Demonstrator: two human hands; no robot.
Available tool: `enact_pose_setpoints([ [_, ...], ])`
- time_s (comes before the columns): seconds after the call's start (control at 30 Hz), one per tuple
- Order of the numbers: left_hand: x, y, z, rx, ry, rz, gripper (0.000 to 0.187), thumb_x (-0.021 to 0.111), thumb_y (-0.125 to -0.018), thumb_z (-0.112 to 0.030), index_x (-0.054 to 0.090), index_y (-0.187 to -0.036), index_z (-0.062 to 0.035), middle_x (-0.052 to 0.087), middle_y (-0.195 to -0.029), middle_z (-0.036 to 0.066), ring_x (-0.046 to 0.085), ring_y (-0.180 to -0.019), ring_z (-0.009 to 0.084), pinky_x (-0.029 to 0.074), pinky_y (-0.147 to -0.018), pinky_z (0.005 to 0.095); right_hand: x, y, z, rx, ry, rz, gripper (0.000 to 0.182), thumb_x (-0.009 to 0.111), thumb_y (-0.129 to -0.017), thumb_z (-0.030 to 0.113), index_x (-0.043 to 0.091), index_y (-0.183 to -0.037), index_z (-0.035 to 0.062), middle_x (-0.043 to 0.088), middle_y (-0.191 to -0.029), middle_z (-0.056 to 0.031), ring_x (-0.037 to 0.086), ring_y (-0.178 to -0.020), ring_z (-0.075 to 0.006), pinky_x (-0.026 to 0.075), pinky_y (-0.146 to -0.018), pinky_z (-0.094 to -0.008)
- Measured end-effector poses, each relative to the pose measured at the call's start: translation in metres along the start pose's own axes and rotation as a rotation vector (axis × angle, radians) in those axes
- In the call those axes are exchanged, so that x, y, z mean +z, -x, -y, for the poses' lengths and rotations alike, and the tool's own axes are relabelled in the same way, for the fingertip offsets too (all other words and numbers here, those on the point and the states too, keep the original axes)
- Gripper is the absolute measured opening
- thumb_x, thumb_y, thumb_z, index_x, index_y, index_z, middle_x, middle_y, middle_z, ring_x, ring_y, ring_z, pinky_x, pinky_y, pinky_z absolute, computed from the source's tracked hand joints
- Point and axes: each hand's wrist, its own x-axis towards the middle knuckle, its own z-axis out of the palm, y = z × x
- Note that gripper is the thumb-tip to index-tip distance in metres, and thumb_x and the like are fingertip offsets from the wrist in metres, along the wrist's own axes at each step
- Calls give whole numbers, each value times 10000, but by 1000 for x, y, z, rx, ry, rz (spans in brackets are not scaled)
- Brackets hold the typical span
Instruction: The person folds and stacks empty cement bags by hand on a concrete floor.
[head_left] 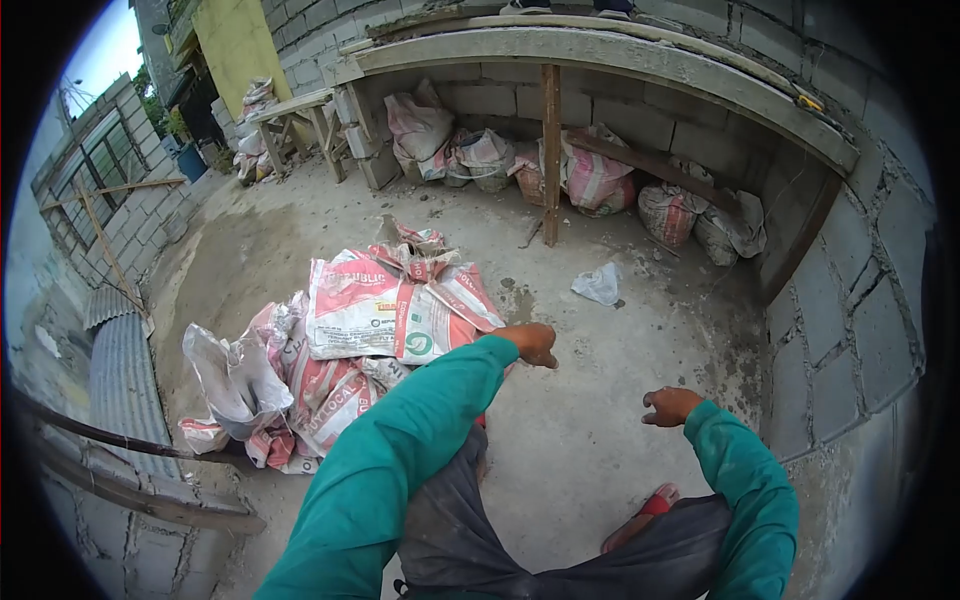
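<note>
My left hand [535, 343] hangs above the concrete floor, just right of a pile of cement sacks [335, 390]. Its fingers are loosely bent downward, partly hidden by the back of the hand, and nothing shows in them. A red and white sack [365, 305] printed with lettering lies on top of the pile, nearest this hand. Farther right, my right hand [672, 407] is held over bare floor with thumb and fingers apart, holding nothing visible. A crumpled, empty-looking whitish sack [240, 375] rests at the pile's left side. Both sleeves are green.
Several filled sacks [600, 185] stand under a long wooden bench [600, 45] against the block wall. A wooden post [551, 150] props it up. A scrap of clear plastic [598, 284] lies on the floor. Corrugated metal sheet [130, 390] leans at left; a block wall [850, 320] bounds the right.
</note>
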Motion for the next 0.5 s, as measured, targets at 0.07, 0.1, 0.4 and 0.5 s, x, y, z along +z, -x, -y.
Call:
enact_pose_setpoints([
  [0.07, -7, 18, -21, 37, 7, -58, 536, 723, -878, -429, 682, -1069, 70, 707, -1083, 261, 669, -1037, 426, 521, -878, 490, 5, -8, -9, 5, 41, 35, 540, 650, -929, 462, 630, -1312, 83, 663, -1284, -184, 602, -1224, -374, 494, -1015, -479],
  [0.1, -5, 22, -30, 65, 61, -92, 533, 722, -877, -436, 683, -1055, 64, 704, -1077, 260, 670, -1027, 419, 522, -869, 495, 3, -9, -9, 60, 37, 75, 555, 663, -917, 476, 633, -1314, 90, 648, -1320, -182, 581, -1263, -365, 483, -1037, -475],
  [0.4, 3, 91, -169, 410, 282, -115, 480, 748, -863, -391, 712, -1114, 16, 713, -1085, 207, 676, -1020, 379, 530, -867, 481, -16, 19, -9, 170, -17, -40, 501, 746, -870, 389, 673, -1241, 61, 686, -1239, -202, 634, -1186, -375, 497, -1019, -468],
  [0.5, -12, 106, -232, 596, 128, -23, 442, 740, -860, -396, 738, -1137, -51, 731, -1075, 149, 680, -1028, 341, 530, -873, 479, -7, 7, -19, 124, 12, -2, 476, 754, -864, 358, 676, -1217, 49, 701, -1177, -206, 642, -1155, -371, 508, -992, -459],
])
